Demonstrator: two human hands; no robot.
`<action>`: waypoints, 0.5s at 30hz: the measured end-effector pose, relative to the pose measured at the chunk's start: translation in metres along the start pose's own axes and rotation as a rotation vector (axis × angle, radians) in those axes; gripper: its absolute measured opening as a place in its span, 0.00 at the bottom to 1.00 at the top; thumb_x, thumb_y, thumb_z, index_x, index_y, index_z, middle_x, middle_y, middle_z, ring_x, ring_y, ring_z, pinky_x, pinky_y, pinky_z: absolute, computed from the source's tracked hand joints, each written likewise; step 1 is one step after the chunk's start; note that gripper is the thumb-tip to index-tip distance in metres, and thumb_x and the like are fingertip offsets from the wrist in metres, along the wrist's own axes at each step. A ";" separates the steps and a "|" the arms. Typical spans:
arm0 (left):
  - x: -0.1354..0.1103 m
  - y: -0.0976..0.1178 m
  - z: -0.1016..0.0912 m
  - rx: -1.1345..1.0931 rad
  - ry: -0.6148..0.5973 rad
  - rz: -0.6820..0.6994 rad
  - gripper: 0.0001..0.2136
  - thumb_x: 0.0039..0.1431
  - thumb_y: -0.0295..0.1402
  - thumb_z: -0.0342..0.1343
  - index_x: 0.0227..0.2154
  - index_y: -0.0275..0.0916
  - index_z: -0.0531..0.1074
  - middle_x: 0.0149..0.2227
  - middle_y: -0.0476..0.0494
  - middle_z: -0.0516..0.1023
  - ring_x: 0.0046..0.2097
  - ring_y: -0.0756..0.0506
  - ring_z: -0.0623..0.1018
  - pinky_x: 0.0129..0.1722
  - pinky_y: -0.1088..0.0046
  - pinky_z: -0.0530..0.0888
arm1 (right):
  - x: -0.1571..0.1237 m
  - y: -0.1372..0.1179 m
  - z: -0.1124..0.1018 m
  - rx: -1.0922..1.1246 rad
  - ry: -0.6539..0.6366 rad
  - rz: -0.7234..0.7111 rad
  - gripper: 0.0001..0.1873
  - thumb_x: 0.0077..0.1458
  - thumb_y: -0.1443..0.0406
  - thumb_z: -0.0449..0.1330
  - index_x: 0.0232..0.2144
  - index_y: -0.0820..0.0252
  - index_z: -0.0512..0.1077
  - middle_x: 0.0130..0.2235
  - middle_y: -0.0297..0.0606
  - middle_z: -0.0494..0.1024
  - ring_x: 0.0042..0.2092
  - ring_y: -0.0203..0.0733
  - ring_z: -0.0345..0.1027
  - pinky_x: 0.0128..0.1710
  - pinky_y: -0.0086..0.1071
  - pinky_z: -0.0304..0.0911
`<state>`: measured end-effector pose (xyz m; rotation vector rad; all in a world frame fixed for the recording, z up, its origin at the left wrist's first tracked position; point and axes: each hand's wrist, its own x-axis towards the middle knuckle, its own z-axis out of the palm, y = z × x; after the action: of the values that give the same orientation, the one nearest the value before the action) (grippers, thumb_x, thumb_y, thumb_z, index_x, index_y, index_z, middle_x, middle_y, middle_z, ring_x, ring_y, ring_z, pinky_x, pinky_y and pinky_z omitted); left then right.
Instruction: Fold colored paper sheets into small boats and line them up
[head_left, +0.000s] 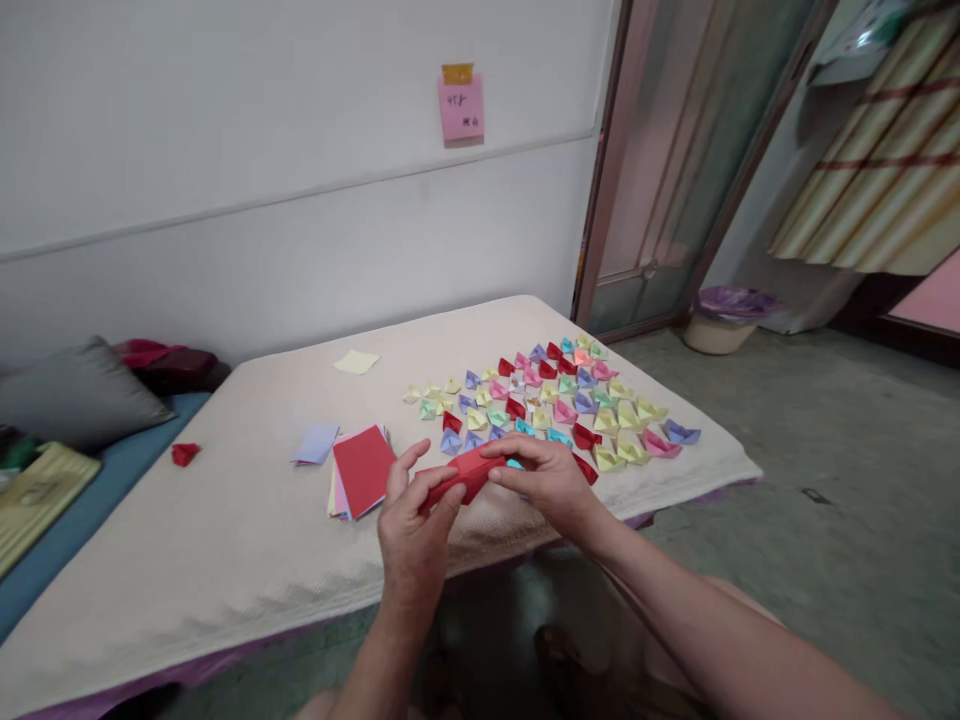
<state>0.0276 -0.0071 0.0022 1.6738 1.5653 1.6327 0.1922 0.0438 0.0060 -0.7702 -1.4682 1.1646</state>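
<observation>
A partly folded piece of red paper (469,470) is held between both hands above the front edge of the cloth-covered bed. My left hand (416,515) pinches its left end between thumb and fingers, the index finger raised. At the right end, my right hand (546,480) grips it with thumb and fingertips. Behind my hands, many small folded paper boats (541,418) in red, pink, yellow, blue and green stand in rows. Left of my left hand lies a stack of coloured paper sheets (365,470) with red on top.
A small pile of lilac sheets (316,444) lies beside the stack, and a pale yellow sheet (356,362) farther back. Far left are a crumpled red paper piece (185,454) and a grey cushion (82,395). A pink note (461,107) hangs on the wall; a lined bin (726,325) stands right.
</observation>
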 end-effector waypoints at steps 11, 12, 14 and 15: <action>0.001 -0.001 -0.001 0.043 0.000 -0.003 0.05 0.51 0.32 0.60 0.32 0.41 0.77 0.53 0.41 0.67 0.51 0.42 0.72 0.44 0.67 0.74 | 0.001 0.000 -0.002 -0.157 0.004 -0.072 0.06 0.48 0.69 0.62 0.32 0.57 0.77 0.31 0.35 0.76 0.35 0.40 0.69 0.38 0.33 0.62; 0.001 -0.001 -0.001 0.049 0.000 0.003 0.05 0.51 0.32 0.59 0.32 0.41 0.77 0.53 0.41 0.67 0.51 0.42 0.72 0.44 0.67 0.74 | 0.001 -0.001 -0.002 -0.222 -0.005 -0.123 0.06 0.50 0.70 0.61 0.31 0.57 0.77 0.30 0.35 0.75 0.35 0.40 0.68 0.38 0.33 0.62; 0.001 -0.002 -0.001 0.076 -0.002 0.035 0.04 0.52 0.32 0.59 0.32 0.41 0.76 0.52 0.41 0.67 0.51 0.42 0.72 0.45 0.67 0.73 | 0.001 -0.003 -0.003 -0.307 -0.016 -0.204 0.06 0.52 0.70 0.60 0.29 0.57 0.76 0.32 0.37 0.73 0.37 0.40 0.68 0.39 0.34 0.61; 0.001 -0.003 -0.002 0.096 -0.002 0.054 0.04 0.52 0.31 0.58 0.32 0.41 0.76 0.52 0.41 0.67 0.52 0.42 0.71 0.45 0.67 0.73 | 0.001 -0.003 -0.003 -0.329 -0.016 -0.231 0.06 0.52 0.70 0.59 0.28 0.57 0.76 0.34 0.38 0.73 0.39 0.41 0.68 0.41 0.34 0.61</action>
<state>0.0247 -0.0059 0.0006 1.7807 1.6346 1.6051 0.1951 0.0443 0.0091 -0.7880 -1.7367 0.7661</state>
